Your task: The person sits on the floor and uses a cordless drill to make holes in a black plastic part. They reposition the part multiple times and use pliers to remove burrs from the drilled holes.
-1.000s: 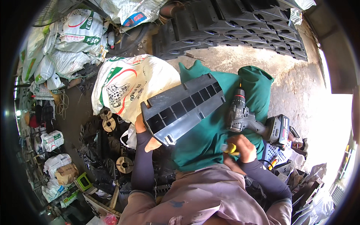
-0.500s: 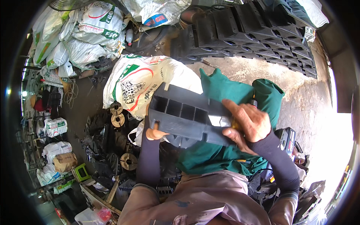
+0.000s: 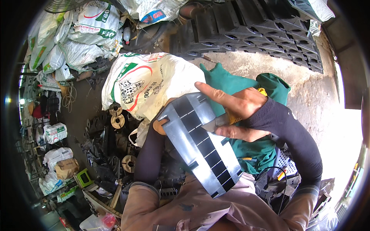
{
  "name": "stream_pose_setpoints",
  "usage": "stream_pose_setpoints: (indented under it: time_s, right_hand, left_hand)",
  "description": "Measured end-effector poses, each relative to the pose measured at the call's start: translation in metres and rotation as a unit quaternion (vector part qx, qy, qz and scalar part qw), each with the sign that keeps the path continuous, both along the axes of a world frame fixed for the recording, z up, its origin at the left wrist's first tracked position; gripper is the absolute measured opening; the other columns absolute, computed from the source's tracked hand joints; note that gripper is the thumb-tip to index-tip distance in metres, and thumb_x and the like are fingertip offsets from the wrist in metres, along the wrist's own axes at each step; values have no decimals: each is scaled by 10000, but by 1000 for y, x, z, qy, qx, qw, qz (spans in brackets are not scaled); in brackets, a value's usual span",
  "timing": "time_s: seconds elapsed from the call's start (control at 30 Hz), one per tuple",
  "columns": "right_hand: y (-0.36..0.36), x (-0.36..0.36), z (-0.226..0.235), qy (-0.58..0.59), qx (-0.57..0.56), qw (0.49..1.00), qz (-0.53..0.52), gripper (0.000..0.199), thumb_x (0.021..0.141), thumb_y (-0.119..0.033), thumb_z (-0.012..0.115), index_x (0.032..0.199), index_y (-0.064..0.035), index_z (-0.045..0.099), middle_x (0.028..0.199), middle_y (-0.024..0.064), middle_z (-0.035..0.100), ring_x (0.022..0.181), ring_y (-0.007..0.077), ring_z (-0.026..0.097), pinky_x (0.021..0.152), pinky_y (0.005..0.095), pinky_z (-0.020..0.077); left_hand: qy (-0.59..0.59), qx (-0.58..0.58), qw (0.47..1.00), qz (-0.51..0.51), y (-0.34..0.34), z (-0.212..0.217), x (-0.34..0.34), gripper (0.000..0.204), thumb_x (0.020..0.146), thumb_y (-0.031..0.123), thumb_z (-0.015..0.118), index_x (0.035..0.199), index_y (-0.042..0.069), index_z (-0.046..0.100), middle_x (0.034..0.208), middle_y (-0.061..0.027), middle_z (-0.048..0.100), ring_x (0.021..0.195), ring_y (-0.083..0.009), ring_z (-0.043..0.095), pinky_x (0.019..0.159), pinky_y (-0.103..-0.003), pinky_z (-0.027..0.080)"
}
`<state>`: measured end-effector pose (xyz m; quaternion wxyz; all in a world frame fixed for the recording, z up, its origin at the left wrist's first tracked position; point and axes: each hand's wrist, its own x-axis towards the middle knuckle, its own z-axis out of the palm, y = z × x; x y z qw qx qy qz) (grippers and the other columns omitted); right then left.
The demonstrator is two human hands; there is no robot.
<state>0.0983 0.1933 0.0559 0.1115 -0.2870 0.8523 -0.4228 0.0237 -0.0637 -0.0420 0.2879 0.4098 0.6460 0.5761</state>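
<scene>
My left hand [image 3: 161, 124] is closed on the far left end of a black plastic part [image 3: 181, 133]. The part is long, with a row of rectangular openings down its middle, and slants toward my lap. A broad-bladed knife [image 3: 211, 124] with a yellow handle is in my right hand [image 3: 243, 108]. Its flat metal blade lies over the part's right side, near the openings; whether it touches is hard to tell. My right index finger stretches out past the part's far edge, while the thumb lies along the blade. Most of the handle is hidden by my fingers.
Green cloth [image 3: 227, 79] lies beyond and beside my right hand. A white printed sack [image 3: 169, 75] stands ahead. Stacked black plastic parts [image 3: 246, 34] fill the far right. Wooden discs [image 3: 129, 163] and dark pieces lie at left. A perforated basket [image 3: 286, 161] sits by my right arm.
The black part has turned from lying nearly crosswise to slanting toward my lap, its openings now facing up. My right hand and the knife have shifted slightly left and away from me.
</scene>
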Motion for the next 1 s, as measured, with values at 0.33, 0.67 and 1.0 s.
stream_pose_setpoints:
  time_s: [0.33, 0.67, 1.0]
  right_hand:
    - [-5, -15, -17, 149, -17, 989, -20, 669, 866, -361, 653, 1402, -49, 402, 636, 107, 639, 597, 268, 639, 570, 386, 490]
    - [7, 57, -25, -304, -127, 880, -341, 744, 921, -370, 634, 1470, -10, 285, 747, -1, 525, 717, 81, 459, 681, 243, 408]
    - [4, 63, -59, -286, -215, 872, -333, 909, 889, -477, 631, 1455, 88, 200, 771, 95, 620, 745, 152, 592, 701, 275, 460]
  left_hand:
    - [7, -8, 1000, 5, 3, 6, 11, 682, 828, 380, 640, 1347, 13, 396, 1281, -130, 533, 1151, -245, 525, 1009, -386, 403]
    - [7, 115, 917, 383, -43, 15, 23, 614, 828, 335, 633, 1305, 0, 438, 1241, -128, 558, 1110, -243, 545, 987, -377, 417]
    - [84, 58, 903, 416, -35, 13, 50, 548, 827, 289, 626, 1263, -12, 481, 1201, -125, 583, 1069, -240, 566, 964, -368, 432]
